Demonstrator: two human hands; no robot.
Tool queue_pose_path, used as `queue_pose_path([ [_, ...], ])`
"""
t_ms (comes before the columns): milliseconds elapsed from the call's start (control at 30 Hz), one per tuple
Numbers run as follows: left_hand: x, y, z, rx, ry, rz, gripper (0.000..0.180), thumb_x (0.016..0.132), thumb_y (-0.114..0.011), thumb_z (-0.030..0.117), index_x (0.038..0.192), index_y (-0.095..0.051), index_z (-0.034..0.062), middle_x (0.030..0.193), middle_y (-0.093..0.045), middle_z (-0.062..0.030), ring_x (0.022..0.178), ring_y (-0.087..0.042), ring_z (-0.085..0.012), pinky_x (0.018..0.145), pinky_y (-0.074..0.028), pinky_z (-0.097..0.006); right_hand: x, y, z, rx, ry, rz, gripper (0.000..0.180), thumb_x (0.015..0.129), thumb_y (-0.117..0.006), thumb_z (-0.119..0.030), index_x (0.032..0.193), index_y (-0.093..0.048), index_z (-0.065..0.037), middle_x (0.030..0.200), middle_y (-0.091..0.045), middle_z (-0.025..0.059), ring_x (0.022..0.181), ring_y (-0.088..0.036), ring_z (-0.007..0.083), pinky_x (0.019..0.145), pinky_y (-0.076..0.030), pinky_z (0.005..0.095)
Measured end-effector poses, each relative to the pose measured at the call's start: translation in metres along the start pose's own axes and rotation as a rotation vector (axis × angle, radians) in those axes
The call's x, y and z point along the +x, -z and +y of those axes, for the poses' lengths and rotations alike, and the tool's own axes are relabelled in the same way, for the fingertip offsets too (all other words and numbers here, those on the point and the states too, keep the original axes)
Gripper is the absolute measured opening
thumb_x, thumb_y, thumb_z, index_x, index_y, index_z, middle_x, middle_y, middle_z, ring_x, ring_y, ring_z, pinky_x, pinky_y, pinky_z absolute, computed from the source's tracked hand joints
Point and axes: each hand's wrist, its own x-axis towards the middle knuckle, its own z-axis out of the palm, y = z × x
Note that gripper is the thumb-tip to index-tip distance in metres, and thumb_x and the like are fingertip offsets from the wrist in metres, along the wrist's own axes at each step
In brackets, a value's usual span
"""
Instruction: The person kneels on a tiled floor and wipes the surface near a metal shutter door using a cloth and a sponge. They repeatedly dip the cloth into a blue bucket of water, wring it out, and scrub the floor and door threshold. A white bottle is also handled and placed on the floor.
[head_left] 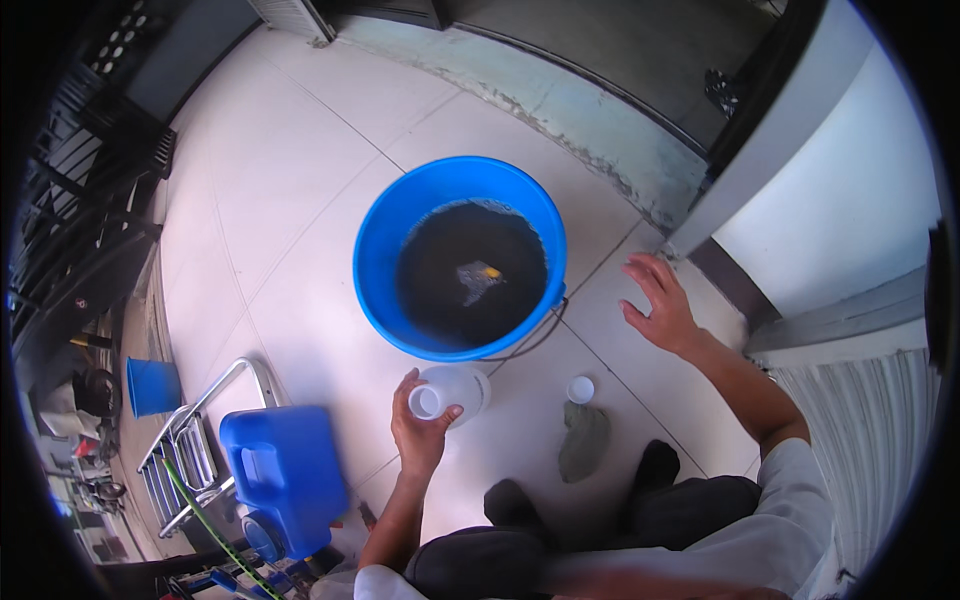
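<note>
My left hand (420, 425) is wrapped round the neck of a translucent white plastic bottle (467, 393), whose uncapped mouth faces up toward me. Just beyond it stands a big round blue bucket (378, 270) holding dark liquid (450, 250). A patch of pale foam with a small yellow thing (491, 272) floats there. To the bucket's right, my right hand (660, 300) hangs in the air with fingers apart and nothing in it. On the floor near my feet lie a white round cap (580, 389) and a crumpled grey-green cloth-like piece (585, 440).
A blue jerrycan (285, 470) stands at the left beside a metal folding step ladder (195, 450) and a smaller blue bucket (153, 387). A white wall panel (840, 180) rises at the right. A raised sill (520, 100) crosses the far side of the tiled floor.
</note>
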Motion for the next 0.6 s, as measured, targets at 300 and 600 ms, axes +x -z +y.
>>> queue_pose_path([
  [300, 0.025, 0.029, 0.019, -0.335, -0.119, -0.069, 0.101, 0.065, -0.077, 0.036, 0.139, -0.021, -0.0016, 0.14, -0.029, -0.0213, 0.133, -0.026, -0.0328, 0.109, -0.019, -0.042, 0.206, -0.118, -0.129, -0.077, 0.645, -1.059, 0.045, 0.07, -0.065, -0.02, 0.112, -0.058, -0.004, 0.108, -0.06, 0.0165, 0.105, -0.054, 0.0314, 0.091, -0.043, 0.0421],
  [600, 0.087, 0.056, 0.067, 0.346, -0.405, 0.092, 0.055, 0.089, -0.05, 0.041, 0.133, -0.039, 0.0101, 0.136, -0.041, -0.0155, 0.132, -0.029, -0.0334, 0.107, -0.009, -0.055, 0.193, -0.246, -0.126, -0.614, 0.542, -1.497, 0.041, 0.079, -0.057, -0.023, 0.116, -0.06, -0.007, 0.121, -0.056, 0.0154, 0.111, -0.052, 0.0333, 0.093, -0.041, 0.0454],
])
